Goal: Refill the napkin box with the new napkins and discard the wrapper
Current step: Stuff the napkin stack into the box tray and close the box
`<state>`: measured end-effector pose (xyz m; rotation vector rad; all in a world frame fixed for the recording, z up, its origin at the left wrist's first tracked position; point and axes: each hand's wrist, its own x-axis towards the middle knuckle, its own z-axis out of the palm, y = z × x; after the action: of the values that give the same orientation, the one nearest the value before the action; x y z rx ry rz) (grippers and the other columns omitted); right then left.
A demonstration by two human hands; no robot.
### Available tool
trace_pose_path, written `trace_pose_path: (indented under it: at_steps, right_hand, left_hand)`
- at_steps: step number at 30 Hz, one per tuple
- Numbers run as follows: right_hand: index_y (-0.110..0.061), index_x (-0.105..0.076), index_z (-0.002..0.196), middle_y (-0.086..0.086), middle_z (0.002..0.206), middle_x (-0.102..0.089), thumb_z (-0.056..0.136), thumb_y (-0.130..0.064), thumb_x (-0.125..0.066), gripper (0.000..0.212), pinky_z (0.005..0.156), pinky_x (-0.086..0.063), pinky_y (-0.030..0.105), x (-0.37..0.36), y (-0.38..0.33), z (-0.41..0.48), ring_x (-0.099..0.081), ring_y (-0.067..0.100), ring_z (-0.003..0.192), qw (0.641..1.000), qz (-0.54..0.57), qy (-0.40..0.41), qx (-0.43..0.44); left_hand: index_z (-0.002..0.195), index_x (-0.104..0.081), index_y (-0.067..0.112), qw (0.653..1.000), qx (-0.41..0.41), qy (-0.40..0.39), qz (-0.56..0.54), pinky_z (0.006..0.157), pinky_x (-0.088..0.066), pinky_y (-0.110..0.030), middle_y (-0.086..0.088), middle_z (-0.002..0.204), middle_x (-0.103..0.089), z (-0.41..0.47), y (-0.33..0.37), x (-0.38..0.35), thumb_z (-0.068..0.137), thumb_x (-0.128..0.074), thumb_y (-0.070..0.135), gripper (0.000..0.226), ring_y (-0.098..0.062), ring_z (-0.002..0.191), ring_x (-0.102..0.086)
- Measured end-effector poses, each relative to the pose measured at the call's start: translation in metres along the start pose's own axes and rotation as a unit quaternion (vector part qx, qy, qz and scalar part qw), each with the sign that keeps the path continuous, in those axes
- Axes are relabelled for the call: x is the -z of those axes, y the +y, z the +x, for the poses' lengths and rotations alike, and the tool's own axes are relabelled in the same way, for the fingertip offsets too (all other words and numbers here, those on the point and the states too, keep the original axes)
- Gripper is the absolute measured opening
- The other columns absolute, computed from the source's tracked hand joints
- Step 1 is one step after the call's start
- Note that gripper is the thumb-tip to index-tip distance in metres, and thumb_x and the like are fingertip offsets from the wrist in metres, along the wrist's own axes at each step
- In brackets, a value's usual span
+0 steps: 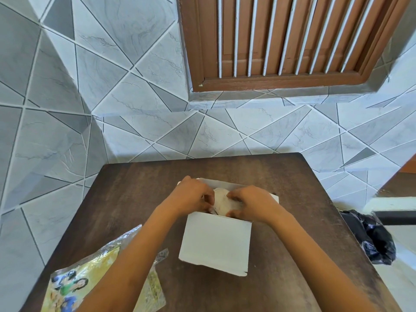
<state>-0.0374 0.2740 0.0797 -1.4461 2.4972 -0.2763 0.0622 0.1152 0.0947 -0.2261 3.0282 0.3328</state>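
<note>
Both my hands are at the open top of the white napkin box (216, 242), which stands on the dark wooden table (126, 190) a little right of its middle. The box's near wall faces me, plain and white, and its flaps stand up at the far side behind my fingers. My left hand (191, 195) comes in from the left side of the opening with its fingers curled down onto the stack of white napkins (221, 202); my right hand (249, 202) comes in from the right, its fingers bent over the same stack, its thumb near the box's front rim. Both hands press or grip the napkins, which sit partly inside the box and bulge up a little between my fingertips. I cannot tell how deep the stack has gone, because my hands cover most of the opening.

The wrapper (90, 280) lies flat on the table at the near left corner, well apart from the box, partly under my left forearm. It is clear crinkled plastic with a yellow and green print, and part of it hangs at the table's edge.

To the right of the table, low on the floor, sits a black plastic bag (373, 239). Behind the table is a grey tiled wall (67, 91) with a brown wooden shutter (288, 37) set above it
</note>
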Motion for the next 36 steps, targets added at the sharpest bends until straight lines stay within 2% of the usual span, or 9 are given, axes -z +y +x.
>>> trace_pose_path:
  at_steps: [3,7,10,15,19,24,30,33,36]
  right_hand:
    - [-0.027,-0.056,0.123,0.001,0.116,-0.066,0.080,-0.043,-0.060,0.046,0.087,-0.045,0.033,-0.007,-0.003,0.000,-0.057,0.021,0.108,0.999,-0.052,0.018,-0.002]
    - [-0.027,-0.058,0.118,0.002,0.110,-0.067,0.080,-0.040,-0.061,0.040,0.082,-0.045,0.030,-0.007,-0.004,-0.004,-0.059,0.022,0.103,0.997,-0.069,0.023,0.007]
    - [-0.025,-0.053,0.124,-0.001,0.120,-0.063,0.078,-0.040,-0.063,0.050,0.090,-0.047,0.033,-0.002,-0.002,-0.011,-0.056,0.019,0.110,1.000,-0.016,0.019,-0.003]
    - [-0.017,-0.054,0.121,0.002,0.120,-0.062,0.078,-0.035,-0.064,0.048,0.088,-0.048,0.036,0.014,0.000,-0.017,-0.056,0.022,0.110,0.998,-0.050,-0.026,-0.022]
    - [-0.011,-0.061,0.108,0.010,0.106,-0.066,0.079,-0.023,-0.060,0.031,0.082,-0.049,0.035,0.009,-0.002,-0.010,-0.059,0.027,0.103,0.994,-0.090,-0.055,-0.015]
    - [-0.012,-0.064,0.106,0.009,0.104,-0.067,0.080,-0.020,-0.059,0.028,0.078,-0.049,0.032,0.008,-0.004,-0.006,-0.061,0.026,0.100,0.991,-0.117,-0.053,-0.022]
    - [-0.016,-0.057,0.120,0.005,0.120,-0.061,0.081,-0.017,-0.060,0.040,0.087,-0.046,0.032,0.008,0.002,-0.008,-0.053,0.023,0.116,0.995,-0.094,-0.022,-0.010]
    - [-0.019,-0.050,0.127,0.002,0.128,-0.055,0.080,-0.029,-0.064,0.050,0.093,-0.043,0.035,0.016,0.007,-0.014,-0.049,0.022,0.119,0.999,-0.007,0.024,-0.024]
    - [-0.016,-0.037,0.136,0.006,0.132,-0.051,0.083,-0.035,-0.061,0.061,0.095,-0.042,0.036,0.019,0.011,-0.019,-0.047,0.025,0.121,0.990,-0.042,0.099,-0.089]
  left_hand:
    - [0.086,-0.069,0.025,0.997,0.009,-0.034,0.065,0.087,-0.029,-0.028,0.006,0.096,-0.069,0.007,0.003,-0.007,0.084,-0.063,0.027,0.007,-0.014,0.085,-0.048]
    - [0.089,-0.071,0.023,0.993,-0.012,-0.080,0.082,0.085,-0.021,-0.030,0.005,0.099,-0.068,0.008,0.007,-0.008,0.086,-0.061,0.025,0.010,-0.013,0.088,-0.036]
    - [0.094,-0.073,0.023,0.994,0.003,-0.098,0.049,0.086,-0.019,-0.030,0.009,0.100,-0.069,0.006,0.002,-0.002,0.086,-0.062,0.025,0.014,-0.009,0.092,-0.040]
    - [0.104,-0.066,0.030,0.999,0.009,-0.003,0.046,0.090,-0.025,-0.033,0.008,0.112,-0.063,0.009,-0.008,0.009,0.081,-0.066,0.029,0.024,-0.014,0.112,-0.050]
    - [0.126,-0.051,0.034,0.994,0.021,-0.044,0.098,0.099,-0.027,-0.034,0.001,0.128,-0.056,0.015,-0.009,0.003,0.073,-0.072,0.037,0.056,-0.021,0.121,-0.045]
    - [0.129,-0.050,0.031,0.987,0.022,-0.055,0.150,0.105,-0.026,-0.034,-0.003,0.138,-0.046,0.012,-0.008,-0.004,0.076,-0.069,0.039,0.057,-0.018,0.130,-0.038]
    - [0.127,-0.052,0.026,0.989,0.052,-0.050,0.127,0.100,-0.034,-0.034,-0.003,0.129,-0.054,0.003,-0.006,0.001,0.080,-0.065,0.034,0.049,-0.020,0.125,-0.045]
    - [0.124,-0.055,0.023,0.996,0.058,0.009,0.060,0.097,-0.038,-0.035,0.000,0.128,-0.056,-0.002,-0.009,0.014,0.083,-0.064,0.031,0.043,-0.022,0.123,-0.047]
    - [0.132,-0.049,0.027,0.995,0.067,0.067,0.039,0.104,-0.034,-0.035,0.003,0.139,-0.049,0.000,-0.018,0.018,0.085,-0.063,0.032,0.049,-0.018,0.130,-0.041]
